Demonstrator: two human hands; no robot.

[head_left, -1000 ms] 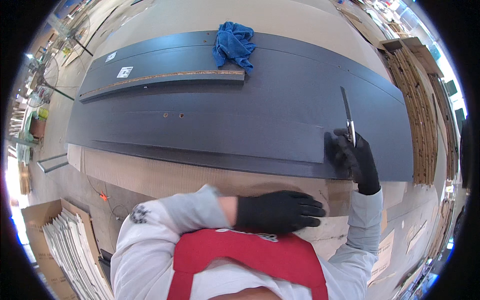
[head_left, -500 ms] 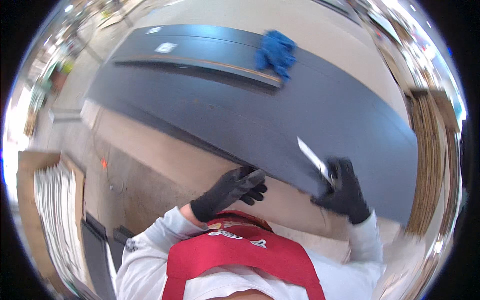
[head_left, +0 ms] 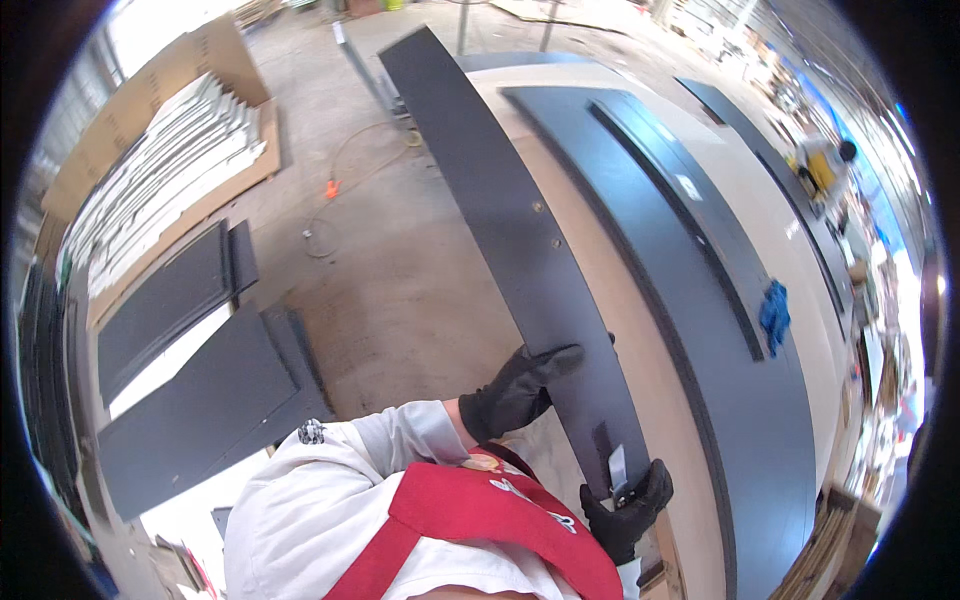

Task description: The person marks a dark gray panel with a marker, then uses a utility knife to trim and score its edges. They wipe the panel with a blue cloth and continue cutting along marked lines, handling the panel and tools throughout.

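Note:
A long, narrow dark board (head_left: pixel 500 240) slants from near my body toward the far left, beside the worktable. My left hand (head_left: pixel 515 392), in a black glove, grips its left edge with the thumb on top and the fingers underneath. At the board's near end is my black-gloved right hand (head_left: pixel 630 508), closed around a knife (head_left: pixel 617 466) with a short, bright blade lying over the board's face. The knife's handle is mostly hidden in the glove. Two small round marks show midway along the board.
On the worktable to the right lie a wide dark panel (head_left: pixel 745 430), a narrow dark strip (head_left: pixel 680 205) and a blue cloth (head_left: pixel 774 316). At left stand a carton of white strips (head_left: pixel 165 165) and stacked dark panels (head_left: pixel 200 410). A person (head_left: pixel 822 170) works far right.
My view has swung left. My hands were apart over the large panel's near edge; now both are at the narrow board, held out beside the table. The knife stays in my right hand.

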